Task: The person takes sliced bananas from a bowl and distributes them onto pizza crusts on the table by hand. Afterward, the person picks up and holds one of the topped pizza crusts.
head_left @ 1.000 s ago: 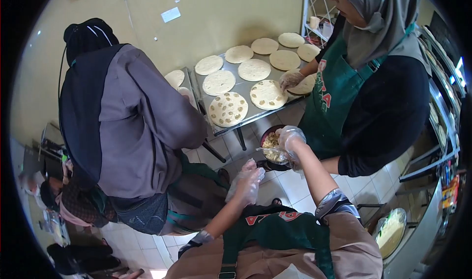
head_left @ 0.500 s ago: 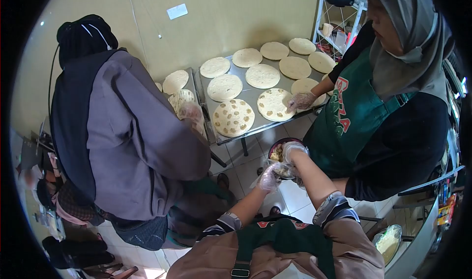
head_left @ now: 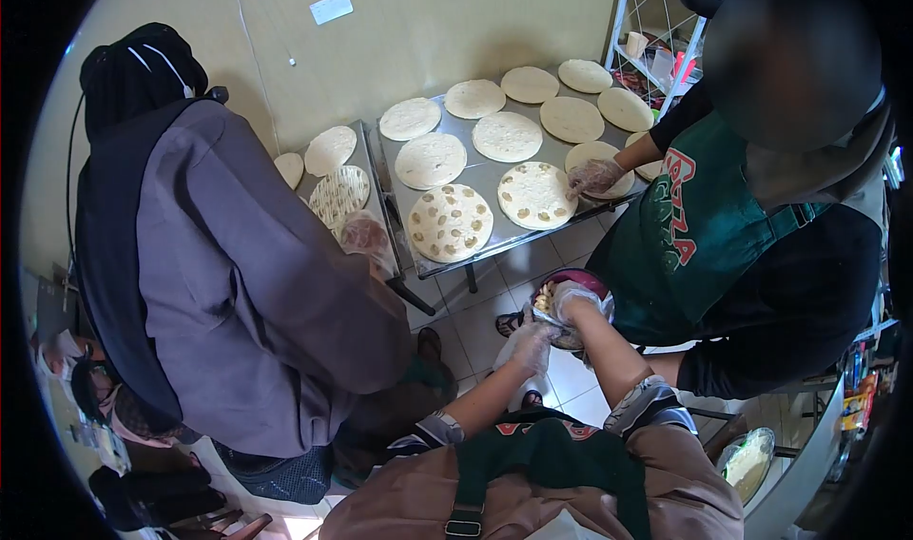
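My right hand (head_left: 574, 302), in a clear plastic glove, reaches over the near side of a purple-rimmed bowl (head_left: 592, 279). Its fingertips are hidden inside among pale yellowish pieces (head_left: 543, 298). Also gloved, my left hand (head_left: 529, 346) is at the bowl's near left side, its fingers closed against the edge. Beyond the bowl, a metal table (head_left: 485, 174) carries several round flat pizza bases. One base (head_left: 451, 223) is dotted all over with brown topping; a neighbouring base (head_left: 535, 196) has brown pieces mostly around its left and lower parts.
At right, a person in a green apron (head_left: 680, 207) holds a gloved hand (head_left: 596, 176) over the table. Another person in a grey-purple top (head_left: 257, 274) stands left, gloved hand (head_left: 367, 236) near a striped base (head_left: 339, 196). A covered bowl (head_left: 748, 464) sits lower right.
More of the bowl's purple rim shows beside my right hand. The right-hand person's glove has moved slightly up and away from the partly dotted base. The view has shifted a little.
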